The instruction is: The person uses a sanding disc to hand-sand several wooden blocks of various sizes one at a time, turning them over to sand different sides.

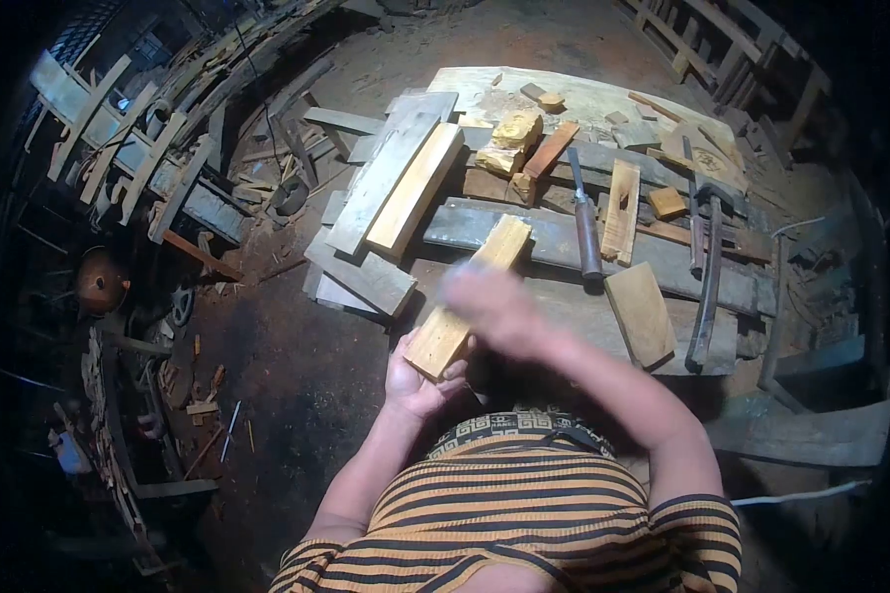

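While the left hand [420, 383] grips the near end of a wooden block [441, 341], the right hand [494, 308] lies across the block's middle, too blurred to tell how far its fingers are bent. A whitish patch shows at the right hand's 10 o'clock edge; whether it is a separate object cannot be established. The block is in front of the person's body, at the near edge of the worktop [742, 287], its length running from 7 o'clock to 1 o'clock. Handling assessment: the piece is judged fairly light, stiff and dry to the touch, neither slippery nor fragile, though its edges may carry splinters. Sound hold is judged to be across the two long sides near the 7 o'clock end, thumb on one side and fingers on the other, which leaves the upper face accessible. Appearance: pale yellow timber, straight and rectangular, with small dark specks on the upper face near the 7 o'clock end and a tan end face; the middle is hidden by the right hand. Surrounding items, taken from the block: a squared timber [417, 193] at 11 o'clock, a dark-handled chisel [588, 237] and a slotted piece [620, 212] at 2 o'clock, and an angled-end board [641, 314] and a hammer [707, 282] at 3 o'clock.
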Demonstrator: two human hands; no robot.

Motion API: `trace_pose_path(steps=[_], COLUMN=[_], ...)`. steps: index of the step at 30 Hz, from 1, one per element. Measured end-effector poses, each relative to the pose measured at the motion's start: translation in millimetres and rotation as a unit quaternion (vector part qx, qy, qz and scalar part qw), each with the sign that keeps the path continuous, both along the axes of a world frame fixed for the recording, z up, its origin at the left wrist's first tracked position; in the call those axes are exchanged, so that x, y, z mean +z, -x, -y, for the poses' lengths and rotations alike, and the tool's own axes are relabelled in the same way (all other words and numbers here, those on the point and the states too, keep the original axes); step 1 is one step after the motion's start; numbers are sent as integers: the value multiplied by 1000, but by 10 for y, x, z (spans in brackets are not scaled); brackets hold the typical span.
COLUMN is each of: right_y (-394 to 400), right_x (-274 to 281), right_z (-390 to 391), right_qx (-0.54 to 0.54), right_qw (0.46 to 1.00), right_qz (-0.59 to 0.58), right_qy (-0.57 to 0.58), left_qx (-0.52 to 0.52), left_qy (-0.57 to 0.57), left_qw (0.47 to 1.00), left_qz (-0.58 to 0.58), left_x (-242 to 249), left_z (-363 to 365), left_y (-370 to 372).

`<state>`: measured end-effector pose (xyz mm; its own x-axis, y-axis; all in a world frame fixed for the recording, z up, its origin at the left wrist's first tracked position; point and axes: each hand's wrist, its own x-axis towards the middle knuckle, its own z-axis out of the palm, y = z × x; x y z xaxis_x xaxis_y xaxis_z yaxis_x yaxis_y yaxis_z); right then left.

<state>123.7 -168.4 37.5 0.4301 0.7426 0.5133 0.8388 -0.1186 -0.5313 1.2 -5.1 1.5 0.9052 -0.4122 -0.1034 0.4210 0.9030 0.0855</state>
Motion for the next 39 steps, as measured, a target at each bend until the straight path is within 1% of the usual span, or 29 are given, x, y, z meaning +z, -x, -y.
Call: trace_pose_path(steps=[1, 3, 4, 7, 9, 10, 11, 12, 13, 15, 16, 18, 19, 20, 22, 23, 25, 27, 28, 30, 31, 32, 33, 34, 35, 36, 37, 38, 39], right_y=[-300, -790, -928, -759, -406, -105, 181, 427, 641, 862, 845, 496, 241, -27, -458, -497, -491, -120, 117, 663, 872, 922, 829, 670, 480, 208, -47, -263, -470], right_x=[-149, -700, -706, -620, -468, -277, -33, 79, 206, 308, 334, 282, 209, 86, -369, -405, -326, 2, 50, 264, 248, 186, 194, 213, 78, 51, 42, -120, -384], right_z=[52, 239, 304, 239, 130, 31, -23, -106, -159, -94, -60, 55, 156, 270, 448, 452, 408, 285, 123, -32, -56, -40, -11, 40, 106, 189, 315, 460, 525], right_qx=[-87, -251, -235, -258, -247, -215, -155, -77, -10, 21, 44, 28, -32, -94, -248, -252, -326, -189, -155, -30, -28, 12, 15, 19, -43, -80, -136, -188, -269], right_qw=[994, 967, 968, 955, 958, 968, 978, 987, 995, 995, 995, 998, 996, 988, 967, 966, 941, 982, 980, 996, 995, 997, 998, 998, 992, 991, 983, 980, 963], right_qz=[22, 25, -89, -136, -77, -19, 46, 64, 51, 55, 40, 17, 20, 22, 59, 60, 96, 26, 103, 63, 48, 16, 28, 41, 118, 103, 119, 63, 17], right_qy=[-66, -19, -20, -61, -125, -132, -133, -122, -88, -80, -75, 55, 86, 118, 12, 14, 5, -13, -68, -52, -80, -75, -56, -36, -12, -26, 8, 6, 0], left_qx=[27, 30, 35, 34, 11, -14, -14, 102, 214, 75, 82, 139, 106, 108, 85, 85, 95, 111, 116, 120, 118, 135, 152, 188, 141, 94, 76, 75, 110], left_qy=[-63, -64, -67, -94, -57, -19, -20, -143, -261, -140, -209, -405, -406, -403, -372, -375, -385, -396, -401, -408, -318, -322, -326, -420, -418, -413, -409, -407, -353], left_qw=[995, 993, 991, 987, 995, 999, 998, 976, 921, 980, 965, 888, 895, 896, 923, 921, 915, 908, 905, 902, 939, 935, 930, 881, 892, 901, 907, 908, 919], left_qz=[-73, -90, -111, -123, -84, -46, -51, -126, -194, -119, -137, -169, -154, -154, -48, -68, -71, -75, -75, -80, -56, -64, -72, -113, -102, -90, -64, -61, -137], left_x=[118, 156, 174, 276, 143, 89, 135, 230, 281, 195, 204, 322, 313, 254, 124, 127, 144, 124, 64, -9, -22, -11, 0, 24, 18, 14, 35, 104, 211], left_z=[54, 78, 84, 98, 12, -16, 49, 173, 241, 22, 12, 162, 134, 104, 56, 57, 93, 85, 69, 48, 24, 39, 54, 115, 72, 29, 27, 75, 150], left_y=[8, 2, -1, -14, -7, 9, 8, -22, -46, -2, 0, 26, 26, 27, 30, 35, 28, 20, 37, 118, 163, 170, 178, 148, 109, 66, 44, 39, 36])
